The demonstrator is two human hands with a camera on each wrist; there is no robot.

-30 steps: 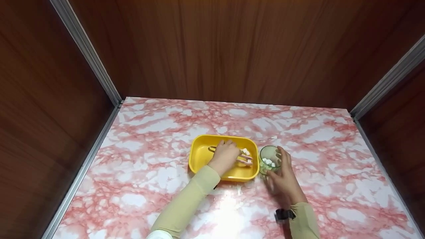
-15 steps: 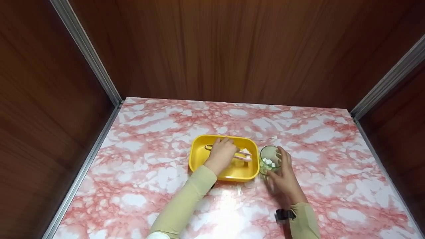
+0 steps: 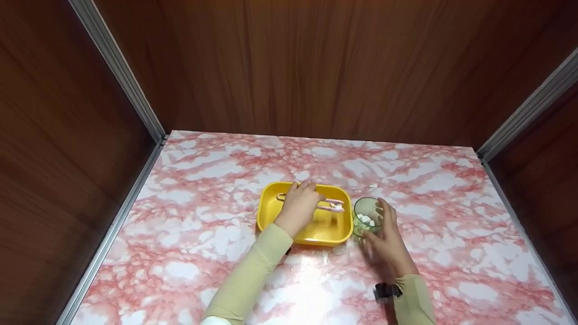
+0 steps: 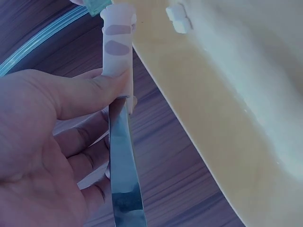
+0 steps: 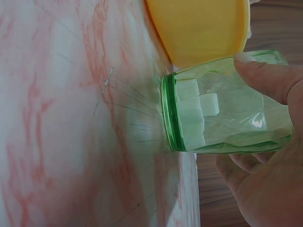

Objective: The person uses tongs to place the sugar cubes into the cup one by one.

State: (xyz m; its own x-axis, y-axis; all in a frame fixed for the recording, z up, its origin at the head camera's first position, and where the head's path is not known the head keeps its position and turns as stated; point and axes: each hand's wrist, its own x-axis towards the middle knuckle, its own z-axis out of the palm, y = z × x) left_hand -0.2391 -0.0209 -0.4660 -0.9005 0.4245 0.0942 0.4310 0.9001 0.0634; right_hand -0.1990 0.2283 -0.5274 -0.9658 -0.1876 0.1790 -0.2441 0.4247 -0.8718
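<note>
My left hand [image 3: 299, 205] grips a pair of tongs [image 4: 125, 161] with a metal band and pale pink ends, over the yellow tub [image 3: 323, 237]. In the head view a white cube [image 3: 337, 206] shows between the tong tips. Two more white cubes [image 4: 179, 19] lie in the tub in the left wrist view. My right hand [image 3: 387, 234] holds a green-tinted glass [image 5: 232, 127] upright on the table, thumb on one side and fingers on the other. Several white cubes [image 5: 191, 113] lie at the bottom of the glass.
The glass stands close beside the tub's right end. Both are on a red and white marbled tabletop [image 3: 203, 271]. Dark brown wood panels [image 3: 289, 67] enclose the back and sides, with metal strips [image 3: 122, 67] at the corners.
My left hand and the tongs have risen and shifted slightly away toward the tub's far side, with a white cube at the tips. The right hand and glass have stayed in place.
</note>
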